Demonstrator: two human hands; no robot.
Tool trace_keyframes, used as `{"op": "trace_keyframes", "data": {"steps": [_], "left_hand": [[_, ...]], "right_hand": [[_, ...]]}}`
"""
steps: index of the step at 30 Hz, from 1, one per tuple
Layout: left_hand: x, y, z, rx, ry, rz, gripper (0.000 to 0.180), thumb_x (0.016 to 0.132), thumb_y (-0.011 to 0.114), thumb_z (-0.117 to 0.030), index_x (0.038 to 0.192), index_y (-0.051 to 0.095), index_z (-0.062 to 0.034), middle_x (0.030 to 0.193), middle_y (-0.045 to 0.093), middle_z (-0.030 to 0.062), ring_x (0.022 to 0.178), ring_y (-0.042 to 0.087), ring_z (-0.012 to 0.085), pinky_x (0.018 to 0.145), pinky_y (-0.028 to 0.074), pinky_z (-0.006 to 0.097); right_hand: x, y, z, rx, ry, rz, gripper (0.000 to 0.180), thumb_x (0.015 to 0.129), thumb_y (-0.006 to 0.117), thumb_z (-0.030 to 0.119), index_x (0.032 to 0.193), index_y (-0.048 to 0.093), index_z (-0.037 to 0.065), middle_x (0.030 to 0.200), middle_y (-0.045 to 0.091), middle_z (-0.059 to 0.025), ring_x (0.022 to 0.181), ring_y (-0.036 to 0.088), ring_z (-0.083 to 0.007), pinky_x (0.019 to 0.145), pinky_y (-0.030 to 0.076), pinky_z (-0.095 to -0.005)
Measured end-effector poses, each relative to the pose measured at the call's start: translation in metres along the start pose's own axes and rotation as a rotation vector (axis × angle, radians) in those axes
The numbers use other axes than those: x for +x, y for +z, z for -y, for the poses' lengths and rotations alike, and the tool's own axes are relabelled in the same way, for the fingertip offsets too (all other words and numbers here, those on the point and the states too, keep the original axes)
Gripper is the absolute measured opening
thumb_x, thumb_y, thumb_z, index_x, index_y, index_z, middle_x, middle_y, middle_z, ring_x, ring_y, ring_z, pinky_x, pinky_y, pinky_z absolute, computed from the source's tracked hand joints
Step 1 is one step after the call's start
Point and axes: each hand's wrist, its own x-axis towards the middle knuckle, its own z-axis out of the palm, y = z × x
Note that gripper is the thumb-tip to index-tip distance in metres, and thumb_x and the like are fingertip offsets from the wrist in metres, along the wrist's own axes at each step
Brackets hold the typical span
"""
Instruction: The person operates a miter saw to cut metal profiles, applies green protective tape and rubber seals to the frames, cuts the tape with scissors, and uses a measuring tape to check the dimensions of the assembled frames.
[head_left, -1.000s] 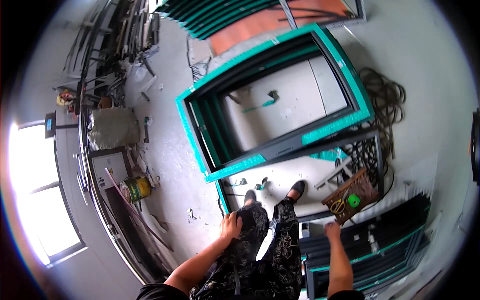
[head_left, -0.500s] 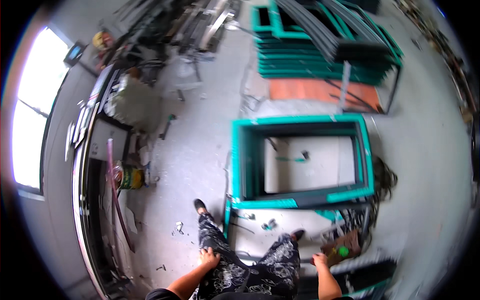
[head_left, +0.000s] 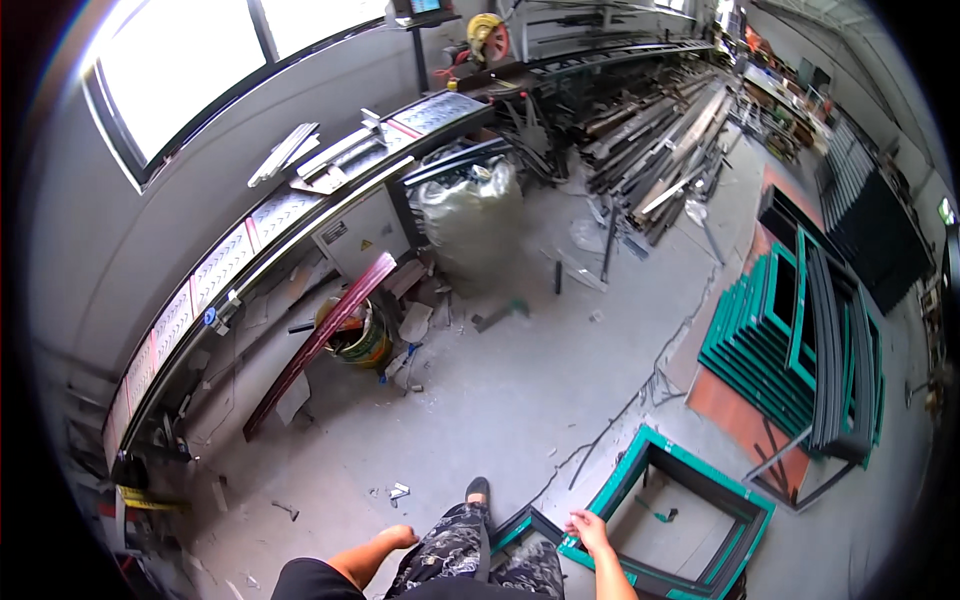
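Swung upward since half a second ago: teal frame, then central, now low and to the right, with window and long workbench newly filling the upper left. Right hand loosely open, fingers spread, hanging just over the near corner of the teal frame, gripping nothing. Left hand well left of the frame beside the patterned trousers, empty, loosely curled. Right of the frame, a stack of teal frames on an orange sheet. Far left of it, a yellow bucket and a dark red bar leaning against the workbench; beyond, a silver bag and piled metal profiles. Scraps littering the floor between.
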Motion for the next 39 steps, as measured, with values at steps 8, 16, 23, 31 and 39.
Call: {"op": "trace_keyframes", "data": {"steps": [8,16,23,31,39], "left_hand": [[0.056,-0.157,0.001,-0.352,-0.209,-0.303,0.040,0.080,0.053,-0.031,0.105,0.069,-0.0034,0.110,0.065,0.0230,0.108,0.062,0.0351,0.095,0.048,0.043],[0.109,-0.432,-0.192,-0.398,0.252,-0.597,0.034,0.081,0.054,-0.030,0.096,0.071,-0.0057,0.091,0.069,0.0201,0.094,0.065,0.0357,0.086,0.051,0.042],[0.090,-0.676,-0.201,-0.522,0.294,-0.967,0.038,0.083,0.060,-0.031,0.110,0.063,-0.0048,0.106,0.067,0.0185,0.102,0.064,0.0329,0.088,0.050,0.041],[0.136,-0.977,-0.196,-0.347,0.142,-1.193,0.061,0.078,0.070,-0.037,0.126,0.051,-0.0035,0.111,0.062,0.0208,0.105,0.061,0.0346,0.090,0.049,0.043],[0.266,-1.177,-0.175,0.071,0.102,-1.171,0.118,0.057,0.087,-0.042,0.149,0.023,-0.0064,0.132,0.048,0.0229,0.124,0.047,0.0361,0.106,0.037,0.043]], "right_hand": [[0.087,-0.028,0.026,0.120,0.223,-0.336,0.019,0.091,0.061,0.013,0.105,0.057,0.000,0.076,0.066,-0.0135,0.060,0.066,-0.0228,0.049,0.054,-0.0347],[0.188,-0.169,-0.060,0.163,0.624,-0.479,0.016,0.089,0.061,0.015,0.097,0.056,0.002,0.071,0.062,-0.0150,0.058,0.062,-0.0310,0.050,0.052,-0.0455],[0.295,-0.101,0.231,0.083,0.177,-0.329,0.008,0.091,0.056,0.012,0.093,0.056,0.004,0.071,0.064,-0.0109,0.053,0.061,-0.0186,0.042,0.048,-0.0297],[0.371,-0.028,0.393,0.394,0.049,-0.559,0.017,0.096,0.056,0.017,0.106,0.056,0.003,0.078,0.066,-0.0096,0.061,0.064,-0.0185,0.049,0.051,-0.0291],[0.310,0.137,0.233,0.185,0.656,-0.639,0.020,0.087,0.055,0.018,0.087,0.066,0.002,0.074,0.065,-0.0137,0.058,0.060,-0.0254,0.054,0.049,-0.0392]]}}
